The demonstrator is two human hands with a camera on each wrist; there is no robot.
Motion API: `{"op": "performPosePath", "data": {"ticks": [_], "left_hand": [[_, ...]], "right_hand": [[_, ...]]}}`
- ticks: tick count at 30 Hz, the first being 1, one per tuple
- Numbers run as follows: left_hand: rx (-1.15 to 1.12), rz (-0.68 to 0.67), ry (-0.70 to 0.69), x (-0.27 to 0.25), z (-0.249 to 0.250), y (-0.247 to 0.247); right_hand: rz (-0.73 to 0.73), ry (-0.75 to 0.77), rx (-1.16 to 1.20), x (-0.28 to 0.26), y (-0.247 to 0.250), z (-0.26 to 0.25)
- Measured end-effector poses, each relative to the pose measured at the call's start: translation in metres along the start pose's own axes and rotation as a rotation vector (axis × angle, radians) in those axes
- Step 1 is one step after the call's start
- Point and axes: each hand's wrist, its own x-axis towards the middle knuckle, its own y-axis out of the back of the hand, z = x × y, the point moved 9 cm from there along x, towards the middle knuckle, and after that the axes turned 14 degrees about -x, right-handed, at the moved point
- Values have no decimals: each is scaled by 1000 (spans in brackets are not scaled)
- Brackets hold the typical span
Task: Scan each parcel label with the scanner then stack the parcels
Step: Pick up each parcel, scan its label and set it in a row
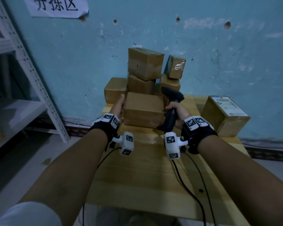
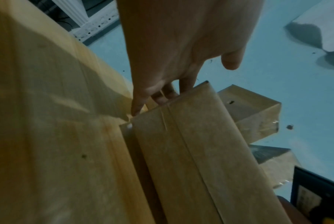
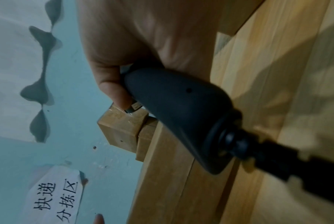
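Front parcel (image 1: pixel 143 110) sat mid-frame on the table (image 1: pixel 147 176), long axis running left-right, btwn both hands. Left hand (image 1: pixel 119 103) lay flat vs its left end, fingers straight. Right hand (image 1: pixel 176 110) clenched the scanner (image 1: pixel 171 108) just beside its right end. No label visible on top; likely needs turning. Room: bare table toward frame bottom; pile of boxes (image 1: pixel 145 67) tight behind; labelled parcel (image 1: pixel 225 115) at right.

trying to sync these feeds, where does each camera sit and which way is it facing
Head: on the person's head, looking forward and down at the wooden table and stacked parcels; both forearms show.
Left wrist: looks along the left hand, whose fingers touch the front parcel.
Right wrist: looks along the right hand gripping the scanner, with the wall sign beyond.
Shared: head and right wrist both show scanner and sign.
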Motion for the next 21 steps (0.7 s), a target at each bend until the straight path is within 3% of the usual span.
{"op": "performPosePath", "data": {"ticks": [8,15,21], "left_hand": [[201,-69,-164,-54,28,-39],[177,-113,-20,-89,13,-46],[86,-127,90,-112,4,-54]], "right_hand": [[16,80,13,-52,26,-30],[-63,104,58,-92,39,-36],[-45,137,82,-106,50,-35]]}}
